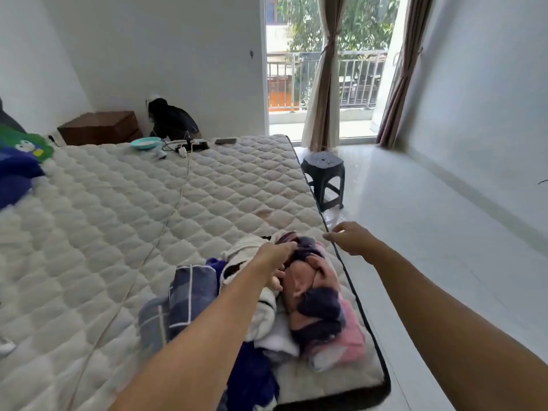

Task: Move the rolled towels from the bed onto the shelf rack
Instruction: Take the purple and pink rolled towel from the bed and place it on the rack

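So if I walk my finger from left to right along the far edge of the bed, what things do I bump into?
Turquoise round bowl → black power strip with white plugs → dark flat phone, all on the white quilted mattress.

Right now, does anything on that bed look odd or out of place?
Yes. A power strip with chargers plugged in lies on the bare mattress beside a teal bowl, and its cable trails across the bed. The towels near the left hand look loosely heaped.

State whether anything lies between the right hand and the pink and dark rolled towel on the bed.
Nothing visible does. The right hand hangs in open air over the mattress edge, just beyond the pink and dark rolled towel. The left hand already rests on that towel's far end.
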Motion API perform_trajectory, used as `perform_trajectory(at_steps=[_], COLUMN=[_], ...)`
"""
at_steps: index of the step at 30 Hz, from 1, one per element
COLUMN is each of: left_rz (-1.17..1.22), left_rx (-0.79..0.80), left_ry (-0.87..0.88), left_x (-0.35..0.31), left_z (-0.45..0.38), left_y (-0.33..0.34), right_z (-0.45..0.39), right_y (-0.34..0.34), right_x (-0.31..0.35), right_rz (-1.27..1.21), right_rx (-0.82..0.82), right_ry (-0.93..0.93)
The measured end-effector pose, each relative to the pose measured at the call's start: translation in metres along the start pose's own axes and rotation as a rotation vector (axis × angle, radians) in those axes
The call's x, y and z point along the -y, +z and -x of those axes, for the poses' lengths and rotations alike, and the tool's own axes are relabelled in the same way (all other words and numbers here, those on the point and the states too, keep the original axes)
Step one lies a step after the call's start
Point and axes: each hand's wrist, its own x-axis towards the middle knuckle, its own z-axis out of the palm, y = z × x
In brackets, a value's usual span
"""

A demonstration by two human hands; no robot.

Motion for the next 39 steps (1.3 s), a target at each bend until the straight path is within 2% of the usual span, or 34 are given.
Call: perform_trajectory(at_steps=[6,10,15,18,21,25,31,35,39], left_rz=[0.010,0.206,0.395,0.602,0.764,0.763,0.703,0.655,0.699], left_rx=[0.108,0.137,0.163,0.138,0.019,-0.033,-0.075,-0.085,-0.178], left_ry=[-0.358,-0.546,-0.627,-0.588,-0.548,-0.521,-0.375,-0.274,-0.200], left_x=[0.058,0.090,0.116,0.121,0.118,0.113,0.141,0.159,0.193], left_z=[-0.031,-0.048,-0.056,-0.059,-0.060,-0.051,-0.025,0.019,0.088], left_y=[0.028,0.047,0.062,0.073,0.081,0.090,0.091,0.080,0.071], right_z=[-0.046,-0.088,-0.130,-0.140,-0.147,-0.141,-0.107,-0.044,0.035], right_y=[0.039,0.056,0.077,0.088,0.094,0.092,0.076,0.066,0.067], right_x=[-0.059,-0.063,-0.051,-0.046,-0.046,-0.052,-0.058,-0.049,-0.023], right_rz=[-0.161,-0.219,-0.143,-0.150,-0.156,-0.121,-0.285,-0.387,-0.471], right_rx=[0.113,0.173,0.250,0.335,0.349,0.271,0.205,0.075,0.139], right_ry=[0.164,0.071,-0.037,-0.058,0.002,-0.026,-0.109,-0.253,-0.464])
